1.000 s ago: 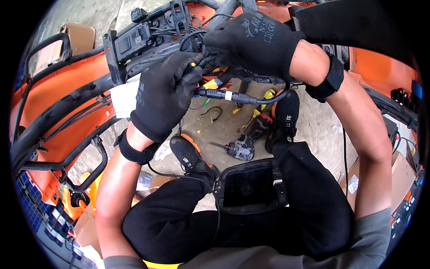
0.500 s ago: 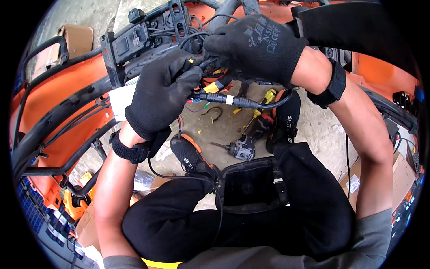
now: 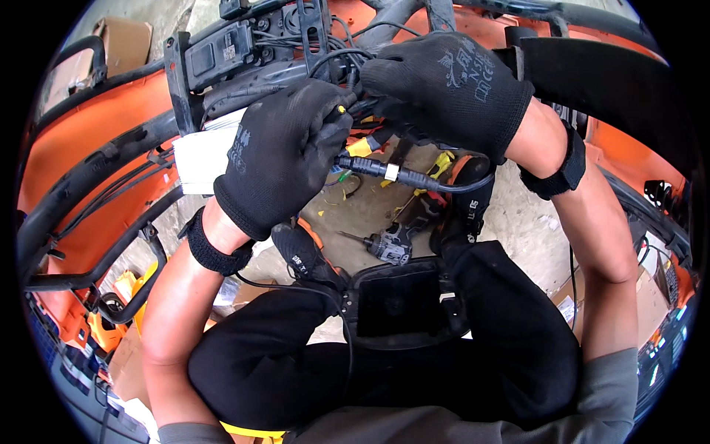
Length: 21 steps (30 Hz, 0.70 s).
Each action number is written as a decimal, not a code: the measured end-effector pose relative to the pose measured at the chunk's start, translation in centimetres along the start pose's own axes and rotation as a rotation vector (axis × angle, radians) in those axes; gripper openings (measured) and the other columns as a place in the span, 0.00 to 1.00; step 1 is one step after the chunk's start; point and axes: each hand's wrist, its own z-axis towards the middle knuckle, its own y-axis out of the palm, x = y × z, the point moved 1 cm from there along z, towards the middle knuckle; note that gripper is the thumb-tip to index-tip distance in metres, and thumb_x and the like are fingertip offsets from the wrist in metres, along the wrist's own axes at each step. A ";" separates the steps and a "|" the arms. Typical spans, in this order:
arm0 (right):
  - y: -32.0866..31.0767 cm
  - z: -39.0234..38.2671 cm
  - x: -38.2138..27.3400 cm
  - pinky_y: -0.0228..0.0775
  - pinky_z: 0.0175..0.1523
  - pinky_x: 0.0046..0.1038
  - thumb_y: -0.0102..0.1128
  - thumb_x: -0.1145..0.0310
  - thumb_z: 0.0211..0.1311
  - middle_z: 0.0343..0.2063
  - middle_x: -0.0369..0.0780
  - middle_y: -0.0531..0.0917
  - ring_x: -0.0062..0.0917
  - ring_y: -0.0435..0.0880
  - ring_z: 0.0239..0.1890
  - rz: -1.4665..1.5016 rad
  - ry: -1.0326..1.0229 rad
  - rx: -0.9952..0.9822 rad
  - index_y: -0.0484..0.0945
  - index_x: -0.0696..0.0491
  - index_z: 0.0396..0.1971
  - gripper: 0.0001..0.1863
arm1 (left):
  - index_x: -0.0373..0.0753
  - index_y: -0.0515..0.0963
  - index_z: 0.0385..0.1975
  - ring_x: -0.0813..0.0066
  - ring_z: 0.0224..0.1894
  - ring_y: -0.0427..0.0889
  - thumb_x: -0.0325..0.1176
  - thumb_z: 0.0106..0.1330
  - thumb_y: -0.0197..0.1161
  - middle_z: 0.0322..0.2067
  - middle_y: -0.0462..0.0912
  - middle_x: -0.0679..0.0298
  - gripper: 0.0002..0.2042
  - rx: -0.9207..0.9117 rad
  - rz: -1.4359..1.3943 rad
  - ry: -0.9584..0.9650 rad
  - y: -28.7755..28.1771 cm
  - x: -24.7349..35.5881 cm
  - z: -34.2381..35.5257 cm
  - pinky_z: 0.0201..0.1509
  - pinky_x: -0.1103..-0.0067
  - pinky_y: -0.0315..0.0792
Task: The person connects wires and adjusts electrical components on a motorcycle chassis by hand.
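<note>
- Left hand (image 3: 285, 152) is clamped on a small yellow-tipped part (image 3: 342, 109).
- Right hand (image 3: 452, 95) curls just beside it; I cannot tell its grip.
- Black cable connector (image 3: 414, 177) shows below, between them.

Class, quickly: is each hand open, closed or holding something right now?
Left hand: closed, pinching a small yellow-tipped piece.
Right hand: curled; whether it holds anything cannot be told.

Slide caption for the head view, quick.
Gloved left hand and right hand among black cables, a drill on the floor below.
</note>
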 end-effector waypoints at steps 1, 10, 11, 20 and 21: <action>0.0 0.0 0.0 0.79 0.37 0.39 0.72 0.71 0.53 0.34 0.42 0.87 0.36 0.89 0.36 0.003 -0.011 0.008 0.82 0.48 0.46 0.18 | 0.33 0.79 0.45 0.47 0.34 0.81 0.27 0.64 0.65 0.31 0.81 0.49 0.11 0.008 -0.002 0.012 0.0 0.0 0.0 0.38 0.63 0.74; -0.5 0.2 -0.3 0.76 0.41 0.42 0.69 0.70 0.57 0.32 0.46 0.81 0.45 0.84 0.37 0.153 0.054 -0.065 0.79 0.54 0.40 0.12 | 0.33 0.80 0.43 0.44 0.32 0.81 0.26 0.65 0.63 0.31 0.82 0.47 0.09 0.071 -0.225 -0.071 0.5 -0.3 -0.3 0.36 0.63 0.73; -0.3 0.2 -0.1 0.76 0.40 0.41 0.69 0.69 0.57 0.32 0.45 0.83 0.43 0.85 0.36 0.114 0.034 -0.051 0.80 0.51 0.42 0.13 | 0.33 0.80 0.43 0.44 0.32 0.81 0.26 0.65 0.63 0.31 0.82 0.46 0.09 0.063 -0.205 -0.068 0.3 -0.1 -0.3 0.35 0.63 0.72; 0.7 -0.3 -0.2 0.78 0.38 0.38 0.69 0.69 0.55 0.29 0.42 0.85 0.37 0.88 0.34 0.013 -0.017 0.044 0.82 0.46 0.46 0.17 | 0.33 0.79 0.40 0.52 0.27 0.76 0.29 0.68 0.63 0.26 0.79 0.50 0.06 0.069 -0.223 -0.094 1.2 -0.4 -0.6 0.34 0.67 0.70; 0.6 -0.1 -0.1 0.78 0.38 0.37 0.69 0.69 0.55 0.29 0.42 0.85 0.37 0.88 0.34 0.009 0.005 0.017 0.82 0.46 0.46 0.17 | 0.33 0.79 0.40 0.53 0.27 0.75 0.29 0.68 0.63 0.26 0.79 0.50 0.06 0.080 -0.250 -0.112 1.2 -0.5 -0.5 0.34 0.67 0.70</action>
